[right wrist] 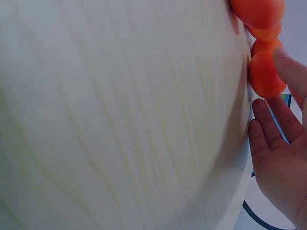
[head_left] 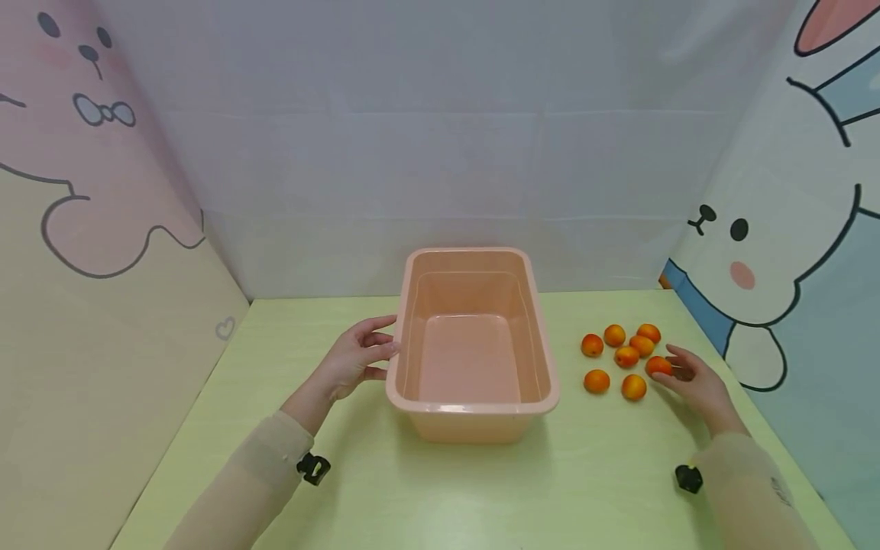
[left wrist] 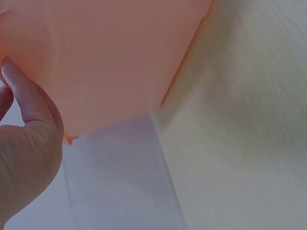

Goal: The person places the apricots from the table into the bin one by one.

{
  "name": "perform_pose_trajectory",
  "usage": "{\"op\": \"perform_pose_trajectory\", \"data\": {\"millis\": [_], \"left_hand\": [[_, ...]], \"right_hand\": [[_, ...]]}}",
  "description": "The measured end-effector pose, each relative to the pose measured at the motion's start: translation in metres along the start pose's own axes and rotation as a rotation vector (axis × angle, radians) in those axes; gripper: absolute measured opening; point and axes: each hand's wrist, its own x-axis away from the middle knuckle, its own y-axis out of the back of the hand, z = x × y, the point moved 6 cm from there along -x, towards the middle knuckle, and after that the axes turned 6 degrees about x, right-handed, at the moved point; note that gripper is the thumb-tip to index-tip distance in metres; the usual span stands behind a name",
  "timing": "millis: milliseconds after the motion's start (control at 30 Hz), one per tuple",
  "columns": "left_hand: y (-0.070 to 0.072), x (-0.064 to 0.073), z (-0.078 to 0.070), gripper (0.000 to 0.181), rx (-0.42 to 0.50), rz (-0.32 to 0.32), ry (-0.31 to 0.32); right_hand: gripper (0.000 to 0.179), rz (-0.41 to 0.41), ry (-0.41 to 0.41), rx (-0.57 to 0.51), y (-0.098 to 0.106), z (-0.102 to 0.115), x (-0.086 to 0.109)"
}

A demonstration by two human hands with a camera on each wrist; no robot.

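Note:
A pink plastic basin [head_left: 472, 409] stands upright on the table, its inside bare. My left hand [head_left: 360, 351] holds it at the left rim, fingers bent against the edge. In the left wrist view, the same hand [left wrist: 29, 143] is beside the basin's outer wall [left wrist: 120, 57]. To the right of the basin lie several small, smooth orange fruits [head_left: 596, 381] in a loose group. At their right side my right hand [head_left: 697, 386] pinches one orange fruit [head_left: 658, 366] between thumb and fingers. The right wrist view has the thumb overlapping this fruit [right wrist: 266, 76].
The pale green table [head_left: 467, 496] meets a whitish sheet [head_left: 440, 153] at the back. Printed cartoon panels stand at left [head_left: 103, 305] and right [head_left: 811, 267], the right one close to my right hand. Each wrist carries a small black device [head_left: 313, 468].

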Motion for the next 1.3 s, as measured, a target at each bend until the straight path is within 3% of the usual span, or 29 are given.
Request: {"op": "perform_pose_trajectory", "data": {"millis": [333, 633, 967, 1300], "left_hand": [[0.000, 0.000, 0.000, 0.059, -0.003, 0.008, -0.013], [-0.001, 0.000, 0.001, 0.059, 0.006, 0.019, -0.013], [0.000, 0.001, 0.000, 0.059, 0.002, 0.010, -0.014], [0.000, 0.000, 0.002, 0.059, 0.019, 0.012, -0.018]], "right_hand": [[0.071, -0.066, 0.020, 0.006, -0.001, -0.005, 0.000], [0.072, -0.139, 0.021, -0.053, 0.013, -0.003, 0.012], [0.069, -0.151, 0.065, 0.005, 0.029, 0.034, 0.019], [0.069, -0.148, 0.138, -0.026, 0.036, 0.088, 0.012]]}}
